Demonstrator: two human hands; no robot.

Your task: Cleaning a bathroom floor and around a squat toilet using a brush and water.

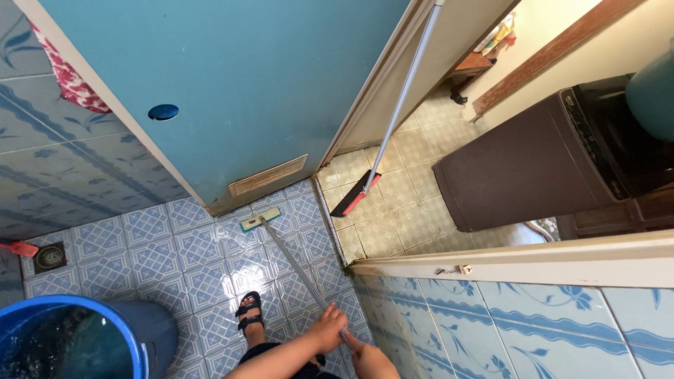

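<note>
- While both hands were wrapped round the same handle near the bottom edge of the view, the left hand (pixel 328 327) gripped the metal mop handle (pixel 298 267) a little further along, and the right hand (pixel 366 355) closed on its near end just behind.
- That handle ran slantwise up and to the left across the wet, shiny blue patterned floor tiles (pixel 175 245) to the flat mop head (pixel 260 219), a small pale rectangle with a green edge.
- The mop head lay flat on the tiles just in front of the foot of the blue door (pixel 232 84), below the slatted vent in the door's lower part.
- One foot in a black strapped sandal (pixel 249 313) stood on the tiles to the left of the handle.
- A blue bucket (pixel 74 340) holding water sat in the bottom left corner, with a square floor drain (pixel 50 257) just beyond it.
- Past the doorway, a push broom with a red-and-black head (pixel 357 194) stood on the beige tiles, its long pale pole leaning up against the door frame.
- A dark brown washing machine (pixel 533 165) stood to the right of the broom, well apart from the mop.
</note>
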